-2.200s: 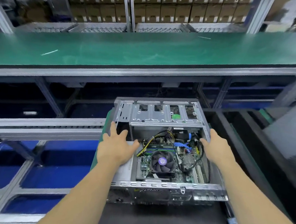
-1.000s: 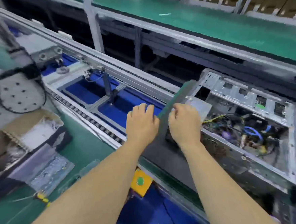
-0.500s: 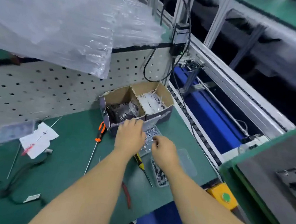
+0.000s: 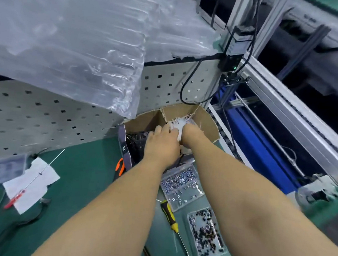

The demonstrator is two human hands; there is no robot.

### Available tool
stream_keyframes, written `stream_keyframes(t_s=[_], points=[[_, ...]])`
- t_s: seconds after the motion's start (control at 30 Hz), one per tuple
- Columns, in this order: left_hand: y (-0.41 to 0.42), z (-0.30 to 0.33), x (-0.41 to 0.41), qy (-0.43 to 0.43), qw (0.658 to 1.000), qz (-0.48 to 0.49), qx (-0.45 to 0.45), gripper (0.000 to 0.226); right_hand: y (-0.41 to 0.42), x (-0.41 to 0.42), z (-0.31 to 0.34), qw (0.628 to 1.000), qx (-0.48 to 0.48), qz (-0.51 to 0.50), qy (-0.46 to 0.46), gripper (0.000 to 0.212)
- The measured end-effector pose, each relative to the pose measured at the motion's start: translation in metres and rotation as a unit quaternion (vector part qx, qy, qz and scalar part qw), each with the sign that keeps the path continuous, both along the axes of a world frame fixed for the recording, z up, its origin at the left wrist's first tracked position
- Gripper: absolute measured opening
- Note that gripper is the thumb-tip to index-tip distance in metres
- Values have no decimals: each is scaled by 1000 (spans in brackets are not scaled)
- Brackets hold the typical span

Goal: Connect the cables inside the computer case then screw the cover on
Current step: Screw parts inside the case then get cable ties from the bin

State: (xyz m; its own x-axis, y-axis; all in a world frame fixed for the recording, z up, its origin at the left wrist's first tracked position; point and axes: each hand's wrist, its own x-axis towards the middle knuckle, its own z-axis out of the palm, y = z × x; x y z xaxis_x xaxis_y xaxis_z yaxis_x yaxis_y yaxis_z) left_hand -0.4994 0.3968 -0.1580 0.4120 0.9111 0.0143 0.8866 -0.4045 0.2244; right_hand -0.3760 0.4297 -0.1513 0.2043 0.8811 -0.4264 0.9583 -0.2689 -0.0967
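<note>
2 bare forearms fill the lower frame and reach over the green surface [image 4: 85, 174] toward a cardboard box [image 4: 206, 120] standing against the perforated back panel [image 4: 44, 119], under a big sheet of clear air-cushion wrap [image 4: 70, 41]. The box has 2 compartments: the left one holds dark bagged parts, the right one a heap of white cable ties [image 4: 179, 123]. Both hands are in the right compartment — the left hand [image 4: 160, 147] with fingers curled down into the ties, the right hand [image 4: 189, 134] just beside it, its fingers buried so I cannot tell whether that grip is closed on anything. The left grip looks pinched on a few ties, though blur leaves this uncertain. The computer case is out of view, so the cables wait unseen, off to the right I judge.

Nearer the body lie 2 clear trays of screws [image 4: 182, 185], and a yellow-handled screwdriver [image 4: 170, 214] between the arms.

The ties are probably light, springy and slick, and they tangle — pinching 1 by its head and drawing it lengthwise should free it cleanly. The screws are tiny and roll; best picked singly at the head.
</note>
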Motion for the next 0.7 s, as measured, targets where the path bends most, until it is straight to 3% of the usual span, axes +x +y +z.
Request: stream_keyframes(t_s=[0.13,0.2,0.33,0.6,0.7], points=[[-5,-31,-13,2,999,25,-31,29,13,-1,-35,997,-52,-53,20,33],[-8,-43,-17,-15,999,38,-28,30,25,6,-42,993,-22,-111,32,35],[1,-47,-14,-39,998,46,-13,30,30,21,-33,989,19,-136,51,43],[-10,-34,-15,-87,995,44,-36,28,11,25,-9,987,69,-138,43,14],[-25,-24,-16,-90,995,48,-21,26,4,17,-4,989,45,-124,73,23]])
